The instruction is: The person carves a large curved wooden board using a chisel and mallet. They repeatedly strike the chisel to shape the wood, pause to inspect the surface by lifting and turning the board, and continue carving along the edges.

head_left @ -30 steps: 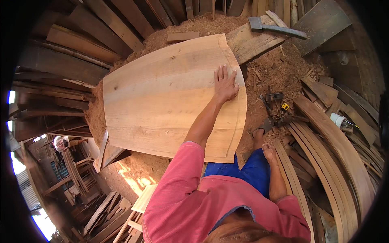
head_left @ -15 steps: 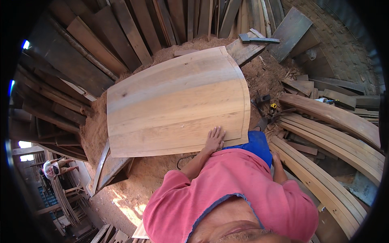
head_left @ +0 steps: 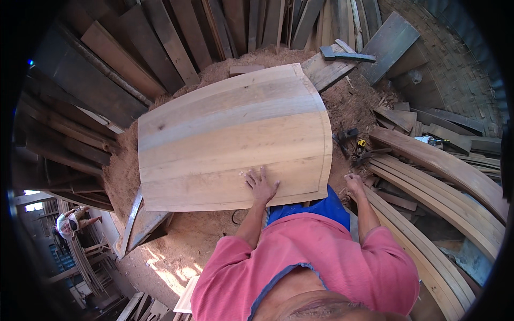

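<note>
Head view, workshop floor, items as found: one broad wooden panel (head_left: 230, 139), pale, barrel-sided, built of several boards, with a dark knot toward its left end; it lay in front of the person, its near edge beside the blue trousers (head_left: 334, 206). One left hand (head_left: 261, 188), fingers spread, set upon the panel's near part. One right hand (head_left: 354, 184), fingers curled, well apart from the panel and just beside the long pale planks (head_left: 393, 222); whether it pinched anything could not be told. One hammer-like tool (head_left: 348, 55), grey, on a plank support (head_left: 336, 73) beyond the panel's far right corner. One small yellow object (head_left: 362, 143), near dark tools on the ground. Sawdust (head_left: 122, 170), heaped around the panel. One co-worker (head_left: 68, 224), far left, near stacked timber.
</note>
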The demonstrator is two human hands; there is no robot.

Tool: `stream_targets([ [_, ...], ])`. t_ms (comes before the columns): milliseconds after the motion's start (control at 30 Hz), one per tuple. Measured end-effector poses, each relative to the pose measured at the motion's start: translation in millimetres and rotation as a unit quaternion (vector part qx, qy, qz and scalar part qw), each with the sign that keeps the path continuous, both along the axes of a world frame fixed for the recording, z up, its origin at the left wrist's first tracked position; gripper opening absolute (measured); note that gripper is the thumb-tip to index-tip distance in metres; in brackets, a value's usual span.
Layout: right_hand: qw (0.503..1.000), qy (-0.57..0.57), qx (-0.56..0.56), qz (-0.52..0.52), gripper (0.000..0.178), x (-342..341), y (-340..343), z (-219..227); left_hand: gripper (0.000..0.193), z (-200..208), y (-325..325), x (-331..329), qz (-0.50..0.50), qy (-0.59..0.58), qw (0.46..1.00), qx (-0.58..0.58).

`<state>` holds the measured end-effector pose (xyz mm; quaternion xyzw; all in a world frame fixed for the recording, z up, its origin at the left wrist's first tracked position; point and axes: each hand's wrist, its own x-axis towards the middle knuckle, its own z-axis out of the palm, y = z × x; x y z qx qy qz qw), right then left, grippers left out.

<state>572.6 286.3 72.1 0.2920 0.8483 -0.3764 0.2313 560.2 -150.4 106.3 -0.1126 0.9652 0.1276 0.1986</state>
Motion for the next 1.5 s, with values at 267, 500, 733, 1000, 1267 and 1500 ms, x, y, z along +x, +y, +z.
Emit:
stream_targets([
  [267, 0.998, -0.049, -0.025, 0.028, 0.044, -56.3, -33.2, -33.2, 0.123, 14.7, -14.7, -25.1, 0.012, -0.100, 0.995, -0.026],
  [500, 0.981, 0.024, -0.116, -0.153, 0.049, -117.5, -33.1, -99.2, 0.115, 20.7, -12.9, -40.7, -0.005, -0.111, 0.994, -0.011],
  [733, 0.983, 0.101, -0.094, -0.122, 0.047, -181.2, -95.1, -59.4, 0.080, -48.9, -110.6, -194.6, -0.095, 0.152, 0.984, -0.017],
  [1000, 0.958, 0.149, -0.154, -0.190, 0.049, -154.0, -108.0, -49.9, 0.076, -59.7, -200.8, -433.5, -0.064, 0.058, 0.993, -0.076],
  [1267, 0.983, 0.128, 0.022, -0.127, 0.048, -169.0, -139.9, -24.5, 0.063, -90.7, -234.9, -543.9, -0.122, 0.098, 0.978, -0.136],
  [1500, 0.983, 0.114, 0.064, -0.131, 0.051, -136.7, -106.6, -51.1, 0.057, -66.3, -204.2, -568.4, -0.154, 0.011, 0.985, -0.074],
])
